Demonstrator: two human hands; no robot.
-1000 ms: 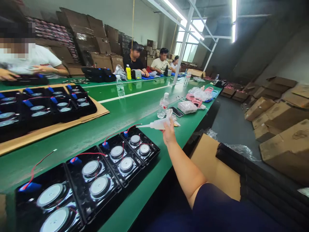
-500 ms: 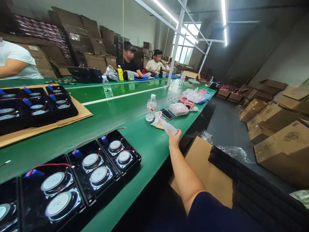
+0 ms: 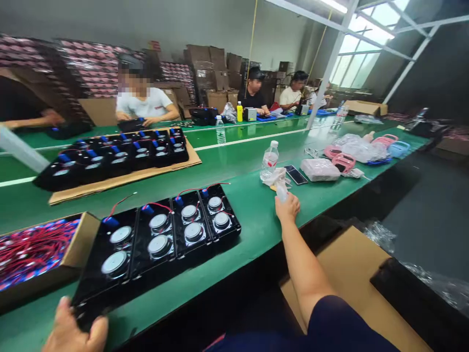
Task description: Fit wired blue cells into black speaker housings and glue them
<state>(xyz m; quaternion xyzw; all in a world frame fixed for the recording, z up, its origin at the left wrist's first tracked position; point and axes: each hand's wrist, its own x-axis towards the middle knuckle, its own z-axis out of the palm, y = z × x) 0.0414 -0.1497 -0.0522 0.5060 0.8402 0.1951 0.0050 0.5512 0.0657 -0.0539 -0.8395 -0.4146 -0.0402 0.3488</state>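
Bottle upright in right hand

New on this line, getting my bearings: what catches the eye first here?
A row of black speaker trays with silver cones and red wires lies along the near edge of the green table; the left hand touches its near end. The right hand grips a white squeeze bottle. A box of red and blue wired parts sits at left.
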